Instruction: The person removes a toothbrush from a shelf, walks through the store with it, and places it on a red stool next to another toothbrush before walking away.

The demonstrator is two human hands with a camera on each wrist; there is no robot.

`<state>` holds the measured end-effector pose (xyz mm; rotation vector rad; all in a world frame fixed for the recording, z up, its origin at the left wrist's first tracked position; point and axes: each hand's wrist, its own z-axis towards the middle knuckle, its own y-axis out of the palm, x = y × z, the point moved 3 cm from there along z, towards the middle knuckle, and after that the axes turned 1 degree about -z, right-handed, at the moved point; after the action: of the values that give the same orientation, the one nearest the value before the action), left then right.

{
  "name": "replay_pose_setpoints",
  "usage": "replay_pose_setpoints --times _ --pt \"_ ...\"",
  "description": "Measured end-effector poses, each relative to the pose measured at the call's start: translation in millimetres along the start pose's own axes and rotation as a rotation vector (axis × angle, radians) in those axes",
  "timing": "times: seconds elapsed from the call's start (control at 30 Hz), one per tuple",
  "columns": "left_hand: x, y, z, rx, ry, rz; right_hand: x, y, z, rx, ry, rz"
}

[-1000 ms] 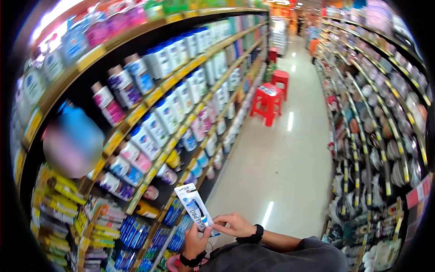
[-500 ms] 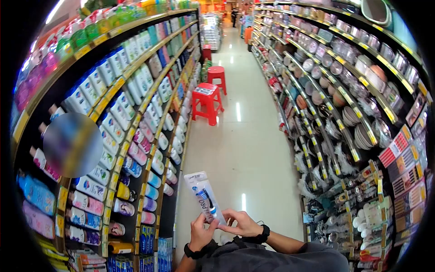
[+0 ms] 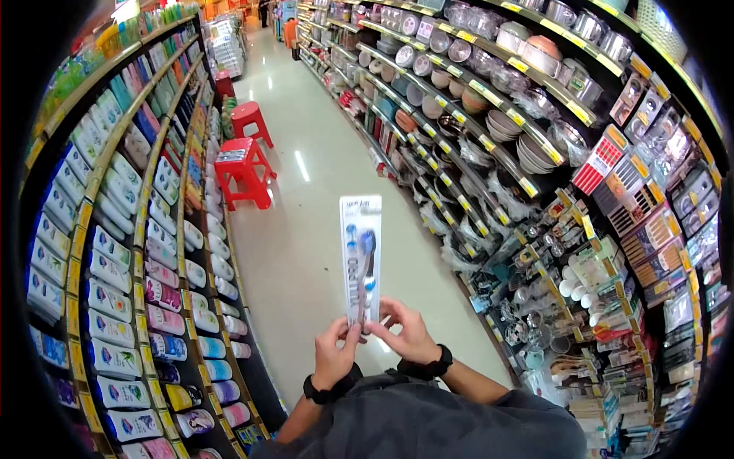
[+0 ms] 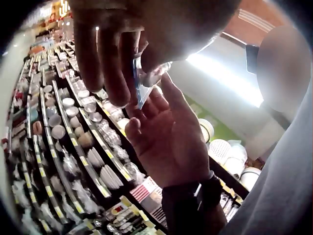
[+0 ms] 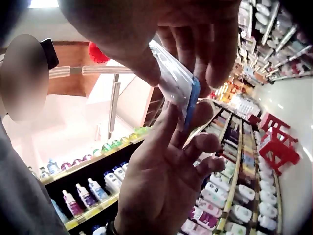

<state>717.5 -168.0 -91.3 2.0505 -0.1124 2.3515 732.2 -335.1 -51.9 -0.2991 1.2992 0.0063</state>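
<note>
A toothbrush in a white and clear blister pack (image 3: 358, 252) stands nearly upright in front of my body in the head view. My left hand (image 3: 335, 353) pinches its lower left corner, thumb on the front. The right hand (image 3: 409, 335) holds the lower right corner the same way, with the two thumbs close together. In the left wrist view the pack (image 4: 142, 90) shows edge-on between the fingers of both hands. The right wrist view has the pack's clear plastic and blue edge (image 5: 188, 100) between my thumbs and fingers.
Shelves of bottles (image 3: 115, 321) line the left side of the aisle. Bowls and pots (image 3: 527, 153) fill the right shelves, with hanging packaged utensils (image 3: 642, 199) nearer me. Two red stools (image 3: 245, 172) stand on the pale floor (image 3: 321, 206) by the left shelves.
The head view has swung right, away from the left shelves. The pack has gone from a leftward tilt to nearly upright, raised higher in view, both hands still on its lower end.
</note>
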Motion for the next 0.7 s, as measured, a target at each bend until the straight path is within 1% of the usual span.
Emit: replay_pose_setpoints --times 0.07,0.1,0.2,0.27,0.37,0.47,0.57,0.7 --pt "-1 -6 21 -0.022 -0.005 -0.107 -9 -2 18 0.001 -0.012 -0.133" --pt "-7 -12 30 -0.031 -0.023 -0.141 -5 0 24 -0.044 0.025 -0.16" --pt "-8 -30 56 -0.046 -0.035 -0.199 1 13 41 -0.086 0.104 -0.132" --pt "-7 -42 70 -0.051 -0.051 -0.215 10 22 55 -0.078 0.13 -0.087" --pt "-1 -60 88 -0.002 0.049 -0.015 20 35 79 -0.049 0.138 -0.002" --pt "1 -80 104 0.018 0.084 0.085 25 44 108 -0.062 0.134 0.038" --pt "-18 -102 118 0.023 0.085 0.064 34 58 131 -0.105 0.134 0.086" --pt "-21 -126 133 0.032 0.043 0.052 44 78 153 -0.146 0.186 0.162"
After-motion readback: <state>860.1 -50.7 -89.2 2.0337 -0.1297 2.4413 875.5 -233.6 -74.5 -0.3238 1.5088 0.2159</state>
